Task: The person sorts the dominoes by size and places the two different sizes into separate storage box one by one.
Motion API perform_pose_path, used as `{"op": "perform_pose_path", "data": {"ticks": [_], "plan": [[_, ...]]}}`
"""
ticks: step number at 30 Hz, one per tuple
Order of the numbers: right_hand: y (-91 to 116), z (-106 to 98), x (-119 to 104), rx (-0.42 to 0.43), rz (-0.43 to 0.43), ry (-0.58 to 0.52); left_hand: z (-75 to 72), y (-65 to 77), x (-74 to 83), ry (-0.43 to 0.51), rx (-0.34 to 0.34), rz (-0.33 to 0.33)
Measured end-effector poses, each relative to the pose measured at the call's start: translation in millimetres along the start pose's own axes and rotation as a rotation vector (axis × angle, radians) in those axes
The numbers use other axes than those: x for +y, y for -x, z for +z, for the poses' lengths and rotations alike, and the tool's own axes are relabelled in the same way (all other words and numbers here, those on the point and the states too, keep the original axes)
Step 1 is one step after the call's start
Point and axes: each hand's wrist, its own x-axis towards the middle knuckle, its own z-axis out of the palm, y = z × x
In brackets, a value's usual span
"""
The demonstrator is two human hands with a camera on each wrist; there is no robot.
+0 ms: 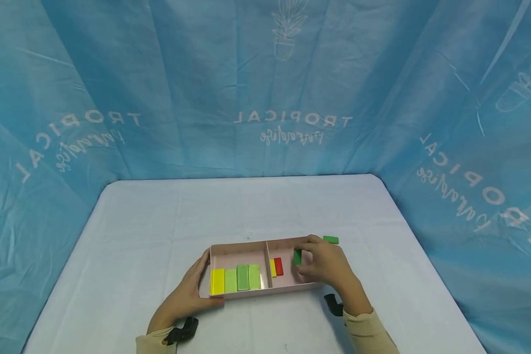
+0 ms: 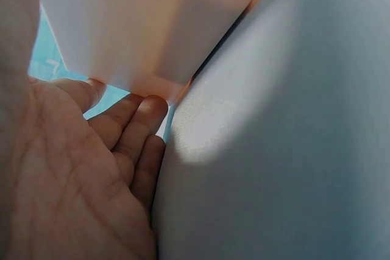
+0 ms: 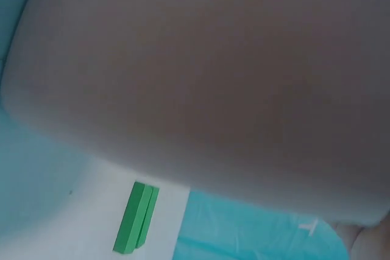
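A shallow pale pink box (image 1: 265,291) with two compartments lies on the table. My left hand (image 1: 189,291) grips its left end, thumb along the front side and fingers at the far left corner; the left wrist view shows the fingertips (image 2: 152,109) against the box wall. Over the right compartment my right hand (image 1: 325,260) pinches a green block (image 1: 297,256) between thumb and fingers. Beside it lie a red block (image 1: 279,266) and a yellow block (image 1: 273,268). Yellow blocks (image 1: 218,281) and light green blocks (image 1: 242,278) line the front of the left compartment.
Beyond the box's far right corner, green blocks (image 1: 331,240) lie on the white-covered table (image 1: 168,216); two show side by side in the right wrist view, where a large blurred surface blocks most of the picture. Blue printed curtains (image 1: 203,98) surround the table.
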Motion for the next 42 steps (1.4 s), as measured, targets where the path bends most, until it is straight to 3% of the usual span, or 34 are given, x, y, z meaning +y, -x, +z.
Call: {"op": "perform_pose_path", "data": {"ticks": [7, 16, 26, 32, 42], "plan": [[-3.5, 4.5, -2.5, -0.068, -0.024, 0.055, 5.3, -0.6, -1.6, 0.019, -0.007, 0.009], [-16.1, 15.2, -5.3, -0.116, -0.068, 0.060, -3.4, -6.2, 0.2, 0.006, 0.011, 0.066], [-19.3, 25.1, -8.9, -0.206, -0.067, 0.019, -1.4, -2.1, -0.6, 0.007, -0.010, 0.013], [-18.9, 28.7, -11.5, -0.246, -0.021, 0.006, 0.0, -1.5, -1.6, -0.006, -0.002, 0.027], [-19.6, 29.7, -12.3, -0.267, -0.042, -0.008, -0.3, -0.2, -1.2, -0.017, 0.003, 0.032]]}}
